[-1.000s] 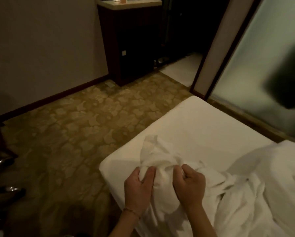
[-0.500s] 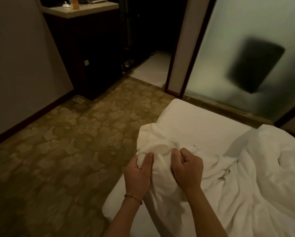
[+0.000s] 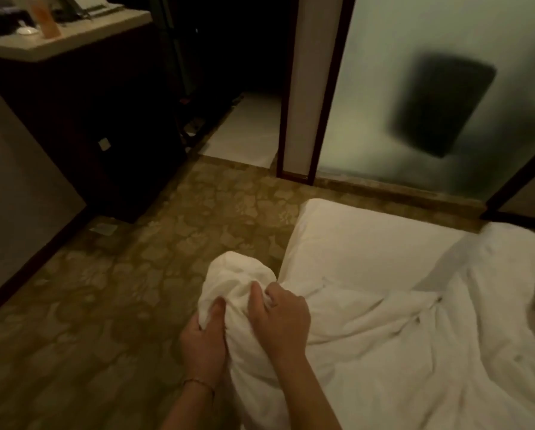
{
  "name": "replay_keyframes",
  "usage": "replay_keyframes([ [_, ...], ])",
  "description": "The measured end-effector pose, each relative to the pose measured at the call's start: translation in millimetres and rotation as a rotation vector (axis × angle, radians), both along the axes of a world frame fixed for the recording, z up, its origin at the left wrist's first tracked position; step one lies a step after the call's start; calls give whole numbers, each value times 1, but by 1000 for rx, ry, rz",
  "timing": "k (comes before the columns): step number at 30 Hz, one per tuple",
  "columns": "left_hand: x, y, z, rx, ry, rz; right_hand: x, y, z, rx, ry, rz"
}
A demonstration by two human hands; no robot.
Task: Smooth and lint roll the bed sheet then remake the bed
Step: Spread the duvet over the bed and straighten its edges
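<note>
The patterned carpet (image 3: pixel 120 290) fills the left and middle of the dim view, its motifs fading into shadow toward the lower left. The bed (image 3: pixel 368 243) takes the lower right, cut off by the right and bottom edges, with a smooth bare stretch near its far corner. A frosted glass panel (image 3: pixel 384 88) stands beyond it; a dark, blurred rectangle shows through the glass and cannot be identified. A dark cabinet (image 3: pixel 89 119) with a pale top stands at upper left; the small things on top are too dim and partly cropped to name. Between cabinet and glass a doorway opens onto a pale floor, its depths black.

A rumpled white sheet (image 3: pixel 399 352) lies heaped across the near part of the bed, one bunched end raised over the bed's near-left corner, above the carpet edge. Which layer of bedding it is cannot be told.

The right hand (image 3: pixel 280 318) grips that bunched end with curled fingers, fingertips buried in folds. The left hand (image 3: pixel 202 339), just beside it, clutches the same bunch, thumb up along the cloth. A thin bracelet (image 3: pixel 198 383) circles the left wrist.
</note>
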State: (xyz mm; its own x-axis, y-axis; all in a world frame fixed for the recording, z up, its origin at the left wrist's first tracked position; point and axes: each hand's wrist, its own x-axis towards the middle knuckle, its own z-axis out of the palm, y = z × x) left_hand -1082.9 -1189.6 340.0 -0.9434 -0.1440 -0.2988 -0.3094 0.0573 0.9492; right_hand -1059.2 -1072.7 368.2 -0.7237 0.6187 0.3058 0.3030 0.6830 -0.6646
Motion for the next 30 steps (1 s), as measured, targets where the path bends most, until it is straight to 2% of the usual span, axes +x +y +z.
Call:
replay_keyframes([
  [6, -124, 25, 4, -11, 11, -148, -90, 17, -30, -41, 5, -32],
  [12, -246, 66, -2, 43, 14, -369, -193, 46, -48, -73, 10, -213],
  [20, -389, 89, 2, 60, 0, -601, -320, 50, -28, -129, 21, -465],
  [25, -458, 133, 9, 30, 40, -751, -380, 88, -33, -167, 20, -620],
  [30, -535, 206, -1, 7, 55, -817, -453, 146, -42, -156, 64, -688],
])
